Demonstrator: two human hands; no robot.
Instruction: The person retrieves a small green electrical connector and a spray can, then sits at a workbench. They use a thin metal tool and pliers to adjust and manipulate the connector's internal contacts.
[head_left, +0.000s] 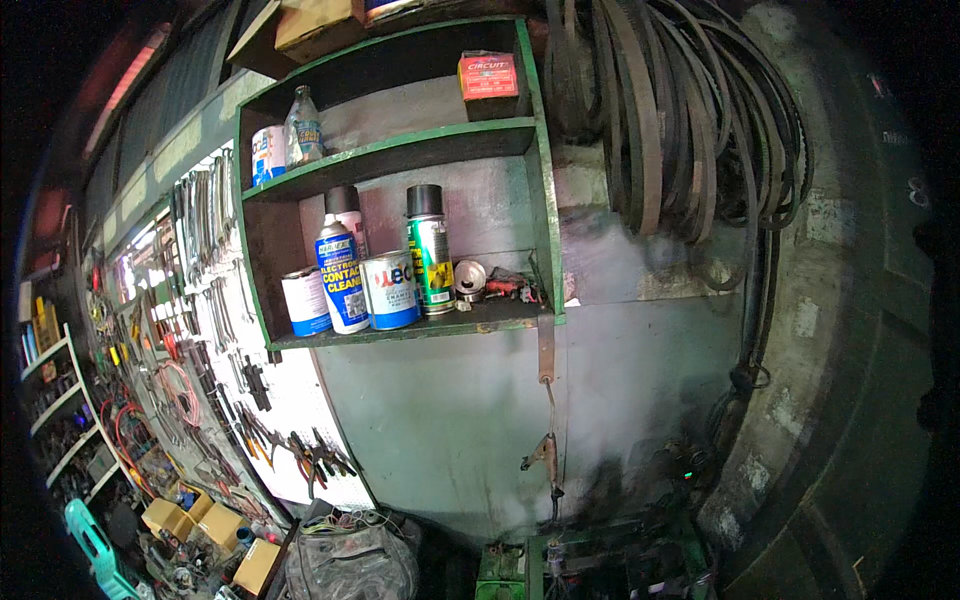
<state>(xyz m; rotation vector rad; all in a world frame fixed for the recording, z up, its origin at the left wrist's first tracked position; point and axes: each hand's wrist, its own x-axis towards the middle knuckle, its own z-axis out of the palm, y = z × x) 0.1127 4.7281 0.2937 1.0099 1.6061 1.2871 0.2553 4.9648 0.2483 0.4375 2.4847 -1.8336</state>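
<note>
Neither of my hands shows in the head view. Ahead hangs a green wall shelf [392,157]. On its lower board stand a blue-and-yellow spray can [343,283], a white-and-blue paint can [391,292], a green spray can [433,262] with a black cap, and a smaller white-and-blue can [307,305]. Another black-capped can [342,203] is partly hidden behind them. A small open tin [470,277] lies beside a red object [508,287] I cannot make out. Higher up are a clear bottle [304,128], another can [268,154] and a red box [489,84].
Black belts [640,130] hang at right. Below the shelf dangles a rusty clamp [542,458]. At left, a white pegboard [300,400] holds wrenches [203,210] and pliers [320,462]. Low down are a dark bag [350,560], cardboard boxes [258,566] and a teal chair [92,545].
</note>
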